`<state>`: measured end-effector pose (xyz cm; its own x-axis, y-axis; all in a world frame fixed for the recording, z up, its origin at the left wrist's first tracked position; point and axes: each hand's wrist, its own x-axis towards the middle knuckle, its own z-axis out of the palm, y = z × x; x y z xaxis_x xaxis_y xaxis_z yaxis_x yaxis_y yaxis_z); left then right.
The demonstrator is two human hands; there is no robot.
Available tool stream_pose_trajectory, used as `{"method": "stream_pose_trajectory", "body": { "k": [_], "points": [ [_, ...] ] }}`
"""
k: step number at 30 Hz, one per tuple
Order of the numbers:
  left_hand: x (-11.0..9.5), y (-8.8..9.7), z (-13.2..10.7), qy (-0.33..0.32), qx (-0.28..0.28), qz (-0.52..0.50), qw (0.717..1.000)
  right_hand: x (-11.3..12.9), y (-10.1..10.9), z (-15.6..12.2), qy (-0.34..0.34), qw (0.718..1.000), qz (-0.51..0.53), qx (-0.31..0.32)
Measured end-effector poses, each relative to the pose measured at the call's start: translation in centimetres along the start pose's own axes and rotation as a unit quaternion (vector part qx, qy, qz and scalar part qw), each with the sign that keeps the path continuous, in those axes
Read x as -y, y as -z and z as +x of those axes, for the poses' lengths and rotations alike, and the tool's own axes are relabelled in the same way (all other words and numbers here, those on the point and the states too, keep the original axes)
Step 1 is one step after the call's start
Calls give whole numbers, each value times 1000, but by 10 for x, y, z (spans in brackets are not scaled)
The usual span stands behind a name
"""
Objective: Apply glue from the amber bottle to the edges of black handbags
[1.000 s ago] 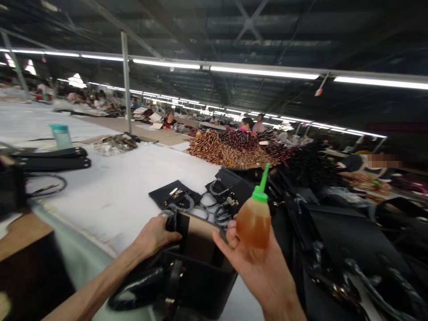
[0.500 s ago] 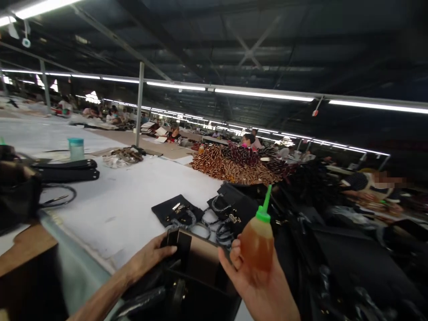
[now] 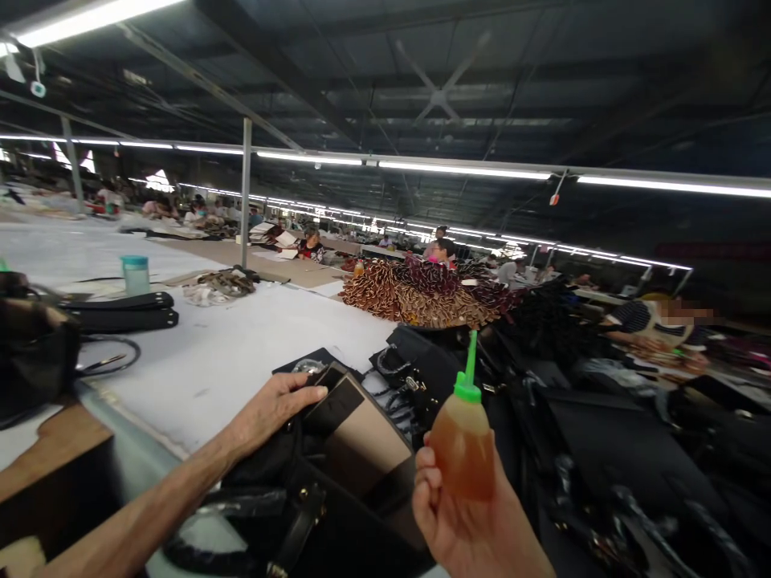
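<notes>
My left hand (image 3: pixel 280 413) grips the upper left edge of a black handbag (image 3: pixel 355 514), thumb over the rim. The bag is open towards me and tilted, with its brown lining (image 3: pixel 370 437) showing. A black handle in clear wrap hangs at its front. In my right hand (image 3: pixel 463 514) is a squeeze bottle (image 3: pixel 463 445) of amber liquid, held upright beside the bag's right side. Its green nozzle (image 3: pixel 470 369) points up. The fingers wrap around the lower part of the bottle.
Black bags with wrapped handles (image 3: pixel 608 449) crowd the right side. Behind them rises a heap of brown and maroon strips (image 3: pixel 427 293). On the white table (image 3: pixel 253 337) are a teal-lidded jar (image 3: pixel 135 275), black straps (image 3: pixel 120 311) and a scrap pile (image 3: pixel 220 286). A co-worker (image 3: pixel 656 325) sits at right.
My left hand has risen a little with the bag's edge, and the bag has tilted so more lining shows. The right hand, still holding the bottle, has shifted slightly.
</notes>
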<state>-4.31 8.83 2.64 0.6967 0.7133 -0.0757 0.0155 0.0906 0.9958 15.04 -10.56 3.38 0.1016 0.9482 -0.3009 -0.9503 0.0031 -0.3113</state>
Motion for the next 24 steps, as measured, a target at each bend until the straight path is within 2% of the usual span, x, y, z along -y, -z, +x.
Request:
{"method": "stream_pose_trajectory", "body": {
  "k": [3,6,8,10,13,15,17,20,24],
  "points": [
    [-28,7,0,3,40,98,994,7,-3,-14,0,998,-61,-3],
    [-43,17,0,10,93,178,980,20,-4,-26,6,990,-139,-39],
    [-46,23,0,17,123,227,966,28,-4,-30,23,979,-189,-68],
    [-44,27,-2,30,151,265,952,31,-2,-32,73,963,-240,-99],
    [-39,30,-4,42,190,304,933,30,4,-30,154,922,-334,-120],
    [-38,31,-5,41,203,330,921,28,8,-26,197,883,-413,-106],
    [-38,30,-4,38,209,357,910,26,10,-22,247,829,-493,-88],
    [-39,29,-4,48,220,377,898,24,7,-17,314,738,-590,-100],
    [-40,26,-4,79,237,390,886,26,-1,-13,369,601,-701,-105]
  ]
}}
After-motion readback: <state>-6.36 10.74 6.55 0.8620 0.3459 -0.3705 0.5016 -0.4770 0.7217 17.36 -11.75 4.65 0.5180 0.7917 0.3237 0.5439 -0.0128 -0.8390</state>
